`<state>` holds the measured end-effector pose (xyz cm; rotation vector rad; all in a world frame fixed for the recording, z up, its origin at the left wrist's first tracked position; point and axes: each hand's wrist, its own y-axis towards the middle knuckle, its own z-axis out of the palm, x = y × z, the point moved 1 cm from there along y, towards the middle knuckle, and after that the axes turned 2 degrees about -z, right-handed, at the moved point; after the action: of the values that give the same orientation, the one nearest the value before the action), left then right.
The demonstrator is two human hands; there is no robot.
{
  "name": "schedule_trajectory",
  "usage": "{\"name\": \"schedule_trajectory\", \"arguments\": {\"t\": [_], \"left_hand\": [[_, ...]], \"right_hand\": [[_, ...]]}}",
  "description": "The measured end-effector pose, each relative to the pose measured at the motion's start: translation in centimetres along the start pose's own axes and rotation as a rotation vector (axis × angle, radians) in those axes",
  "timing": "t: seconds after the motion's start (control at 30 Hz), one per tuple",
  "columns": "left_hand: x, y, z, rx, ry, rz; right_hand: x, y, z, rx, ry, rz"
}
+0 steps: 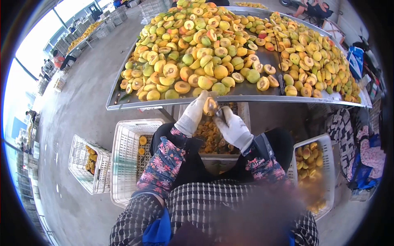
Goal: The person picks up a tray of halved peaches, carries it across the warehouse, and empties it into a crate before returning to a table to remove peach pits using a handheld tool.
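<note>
Both hands wear white gloves and meet just below the front edge of the metal table (164, 101). My left hand (192, 115) is closed around a halved yellow-orange fruit (210, 106), cut side up. My right hand (234, 126) is closed beside the fruit, its fingertips darkly stained; whatever it grips is too blurred to make out. Beneath the hands, between my knees, a crate (219, 156) holds many small orange-brown pieces (209, 137). A large heap of whole and halved fruits (184, 57) covers the table in front.
At the left stands a large white crate (123, 164) with a few fruit halves, beside a smaller crate (82, 176). Another crate (328, 164) of fruit halves is at my right. Bags and cloths lie farther right. Several people sit in the background.
</note>
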<state>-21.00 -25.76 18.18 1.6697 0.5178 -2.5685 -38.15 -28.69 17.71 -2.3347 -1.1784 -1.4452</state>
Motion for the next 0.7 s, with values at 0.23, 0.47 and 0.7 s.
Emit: {"name": "schedule_trajectory", "arguments": {"t": [0.23,0.47,0.7], "left_hand": [[1.5,-0.3,1.2,0.236,-0.306,0.213],[2.0,-1.0,2.5,0.248,-0.477,0.132],[3.0,-1.6,3.9,0.018,-0.342,0.274]], "right_hand": [[-1.7,1.0,1.1,-0.295,0.675,0.164],[-1.2,1.2,0.7,-0.267,0.710,0.300],[-1.7,1.7,0.8,-0.169,0.806,0.101]]}}
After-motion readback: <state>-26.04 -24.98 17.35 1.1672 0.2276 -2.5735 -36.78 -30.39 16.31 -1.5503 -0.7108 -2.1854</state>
